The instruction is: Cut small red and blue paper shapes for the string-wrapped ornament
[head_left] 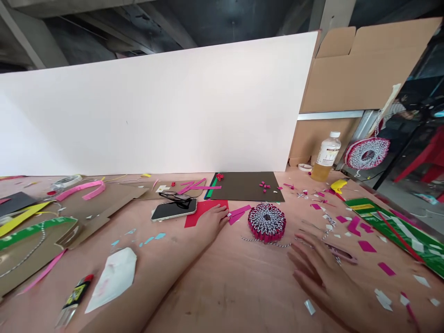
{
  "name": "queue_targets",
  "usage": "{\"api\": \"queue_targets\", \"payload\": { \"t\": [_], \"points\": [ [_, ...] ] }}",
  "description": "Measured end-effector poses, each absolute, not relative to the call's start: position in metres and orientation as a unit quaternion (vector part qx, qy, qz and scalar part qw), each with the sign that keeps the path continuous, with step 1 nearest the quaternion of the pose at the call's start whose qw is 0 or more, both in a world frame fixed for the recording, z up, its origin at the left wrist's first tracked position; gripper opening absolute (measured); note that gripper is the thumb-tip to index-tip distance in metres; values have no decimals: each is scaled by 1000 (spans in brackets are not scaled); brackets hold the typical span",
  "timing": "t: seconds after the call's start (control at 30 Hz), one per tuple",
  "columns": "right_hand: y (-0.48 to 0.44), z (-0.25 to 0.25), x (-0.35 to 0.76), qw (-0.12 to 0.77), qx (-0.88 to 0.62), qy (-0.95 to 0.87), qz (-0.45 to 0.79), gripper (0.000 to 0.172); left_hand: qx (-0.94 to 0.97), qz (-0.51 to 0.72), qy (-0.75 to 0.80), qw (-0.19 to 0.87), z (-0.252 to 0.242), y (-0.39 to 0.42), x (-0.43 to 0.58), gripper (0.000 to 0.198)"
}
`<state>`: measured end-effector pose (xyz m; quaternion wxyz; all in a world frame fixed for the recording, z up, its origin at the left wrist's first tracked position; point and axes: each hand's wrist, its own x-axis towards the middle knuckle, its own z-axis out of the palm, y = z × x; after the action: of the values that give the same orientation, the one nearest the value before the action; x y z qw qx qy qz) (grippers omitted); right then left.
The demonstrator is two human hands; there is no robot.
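My left hand (212, 223) lies on the table with its fingers stretched out over red paper (192, 220). Its fingertips are beside magenta paper strips (239, 214); whether they touch is hard to tell. A round, pleated ornament (267, 221), magenta at the side with black-and-white twine across its top, sits between my hands. My right hand (317, 266) is spread, palm down, with nothing gripped. Partly under its fingers are scissors with a pink handle (343, 254). A loose twine end (280, 244) trails from the ornament toward this hand.
A phone (174, 209) with glasses (176, 197) on it lies left of a dark board (244, 186). A glue bottle (74, 298), cardboard (90, 203), paper scraps (366, 246) and a bottle of yellowish liquid (326, 157) are around. A white panel (156, 106) stands behind.
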<state>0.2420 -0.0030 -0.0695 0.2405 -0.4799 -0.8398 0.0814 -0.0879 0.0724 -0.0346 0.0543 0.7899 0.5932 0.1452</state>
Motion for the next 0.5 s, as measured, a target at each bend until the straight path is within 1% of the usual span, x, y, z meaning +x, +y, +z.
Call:
{"api": "queue_targets", "payload": {
  "t": [0.1, 0.2, 0.37, 0.5],
  "points": [
    [-4, -67, 242, 220, -479, -845, 87, 37, 793, 134, 593, 35, -32, 71, -83, 27],
    [-3, -64, 242, 226, -483, -841, 94, 33, 794, 130, 594, 20, -30, 71, -83, 24],
    [-3, -59, 239, 238, -451, -855, 97, 25, 775, 134, 617, 4, -32, 73, -87, 27],
    [-3, -54, 236, 228, -444, -861, 98, 23, 755, 140, 640, -5, -33, 71, -87, 28]
  ]
}}
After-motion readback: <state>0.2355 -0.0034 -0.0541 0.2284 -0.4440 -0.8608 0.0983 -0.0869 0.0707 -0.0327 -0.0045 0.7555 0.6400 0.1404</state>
